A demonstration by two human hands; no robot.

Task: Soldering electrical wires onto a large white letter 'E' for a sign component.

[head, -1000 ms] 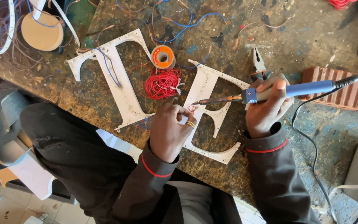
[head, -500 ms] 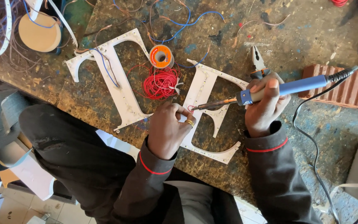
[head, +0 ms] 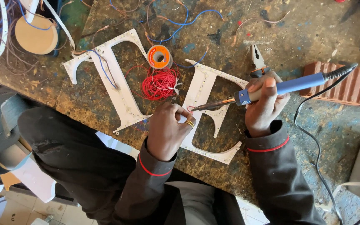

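Scarred, paint-flecked workbench fills the view, its near edge cutting across the person's dark-sleeved lap. Nearest, the left hand rests on a white E-shaped sign letter, fingertips pinched together on the end of a thin red wire right at the letter's middle bar. Beside it, the right hand is wrapped closed around the blue grip of a soldering iron, whose metal tip meets the wire at that pinch.

Judging by its look, the iron is light and rigid, safe to take only by the blue handle (the bare shaft is presumably hot), and its black cord trails off toward the near edge and could drag. The wire is limp and fine, so it needs holding close to the joint; the flat letter seems thin, stiff and fairly brittle.

Farther off lie a tangle of red wire, an orange solder spool, a white T-shaped letter, pliers and a ridged red brick.
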